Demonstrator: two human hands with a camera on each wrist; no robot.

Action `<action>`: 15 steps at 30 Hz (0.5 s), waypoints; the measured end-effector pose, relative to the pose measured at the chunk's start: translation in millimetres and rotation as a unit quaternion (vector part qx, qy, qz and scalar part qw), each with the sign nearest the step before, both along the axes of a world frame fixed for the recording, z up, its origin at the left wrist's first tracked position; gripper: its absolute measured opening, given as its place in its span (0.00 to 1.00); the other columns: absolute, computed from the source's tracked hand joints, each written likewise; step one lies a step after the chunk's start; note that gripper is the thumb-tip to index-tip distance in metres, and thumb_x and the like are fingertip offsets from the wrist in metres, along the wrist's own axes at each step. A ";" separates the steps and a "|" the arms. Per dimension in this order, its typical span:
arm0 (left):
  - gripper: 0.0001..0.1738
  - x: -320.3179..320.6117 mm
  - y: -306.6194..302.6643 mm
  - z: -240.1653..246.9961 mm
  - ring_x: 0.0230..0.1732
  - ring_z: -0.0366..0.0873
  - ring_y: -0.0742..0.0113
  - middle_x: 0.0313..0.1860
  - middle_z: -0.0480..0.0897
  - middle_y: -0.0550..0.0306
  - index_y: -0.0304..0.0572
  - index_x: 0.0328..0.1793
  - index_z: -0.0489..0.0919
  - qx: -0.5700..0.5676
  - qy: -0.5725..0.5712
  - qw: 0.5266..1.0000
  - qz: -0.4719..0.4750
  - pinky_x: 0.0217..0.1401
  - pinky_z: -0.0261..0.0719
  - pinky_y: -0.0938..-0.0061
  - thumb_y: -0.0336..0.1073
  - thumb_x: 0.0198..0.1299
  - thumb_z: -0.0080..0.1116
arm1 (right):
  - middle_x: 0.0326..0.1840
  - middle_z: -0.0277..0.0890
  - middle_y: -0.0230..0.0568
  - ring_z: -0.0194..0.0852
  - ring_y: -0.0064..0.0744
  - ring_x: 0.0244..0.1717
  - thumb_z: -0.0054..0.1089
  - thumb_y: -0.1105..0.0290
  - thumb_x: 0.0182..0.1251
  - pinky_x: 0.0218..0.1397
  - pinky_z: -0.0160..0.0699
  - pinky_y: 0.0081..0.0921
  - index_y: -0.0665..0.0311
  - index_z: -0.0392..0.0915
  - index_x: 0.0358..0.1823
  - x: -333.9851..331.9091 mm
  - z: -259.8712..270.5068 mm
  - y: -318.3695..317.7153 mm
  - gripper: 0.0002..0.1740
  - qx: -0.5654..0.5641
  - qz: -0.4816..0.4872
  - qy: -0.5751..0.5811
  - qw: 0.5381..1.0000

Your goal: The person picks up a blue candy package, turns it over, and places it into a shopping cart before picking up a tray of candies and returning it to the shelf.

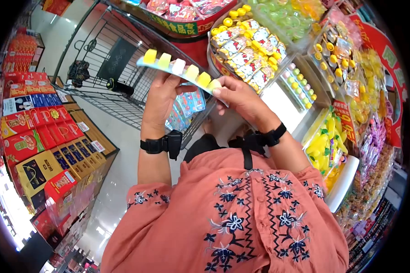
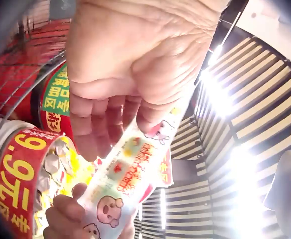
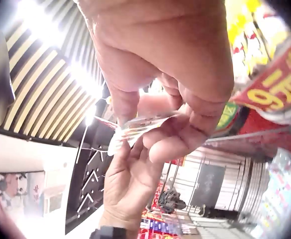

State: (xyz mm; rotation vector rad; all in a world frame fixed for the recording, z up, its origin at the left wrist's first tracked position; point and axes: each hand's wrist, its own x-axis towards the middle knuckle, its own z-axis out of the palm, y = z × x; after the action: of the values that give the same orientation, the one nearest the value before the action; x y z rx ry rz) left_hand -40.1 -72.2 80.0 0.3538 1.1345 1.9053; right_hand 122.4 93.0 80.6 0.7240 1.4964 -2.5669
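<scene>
A long, narrow strip pack of candies (image 1: 177,67) is held up over the shopping cart. Yellow, pale and pinkish pieces stand in a row along its top; in the left wrist view its printed card (image 2: 128,159) shows pink pig faces and red lettering. My left hand (image 1: 161,98) grips the strip near its middle from beneath, thumb on the card side. At the strip's right end, my right hand (image 1: 243,98) pinches it between thumb and fingers. In the right wrist view the strip (image 3: 140,127) appears edge-on, partly hidden by the fingers.
The wire shopping cart (image 1: 139,84) holds blue packets (image 1: 187,109) and a dark bag (image 1: 79,73). On the right, bins hold wrapped candies (image 1: 248,54), a similar candy pack (image 1: 298,86) and yellow banana-shaped packets (image 1: 325,145). Red gift boxes (image 1: 32,127) are stacked on the left.
</scene>
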 end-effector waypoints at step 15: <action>0.28 63.5 66.3 27.9 0.59 0.80 0.49 0.64 0.78 0.44 0.37 0.71 0.67 0.036 -0.053 0.994 -0.093 0.57 0.84 0.52 0.46 0.72 0.48 | 0.39 0.76 0.34 0.76 0.21 0.32 0.68 0.69 0.63 0.35 0.79 0.20 0.65 0.70 0.60 128.3 43.6 71.1 0.26 0.184 -0.113 0.041 0.976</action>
State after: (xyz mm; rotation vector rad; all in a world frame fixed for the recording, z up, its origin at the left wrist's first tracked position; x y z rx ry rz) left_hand 23.4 -5.9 107.8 0.3784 0.9324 1.7823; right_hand 250.7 164.1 124.2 0.8808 2.0612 -2.5254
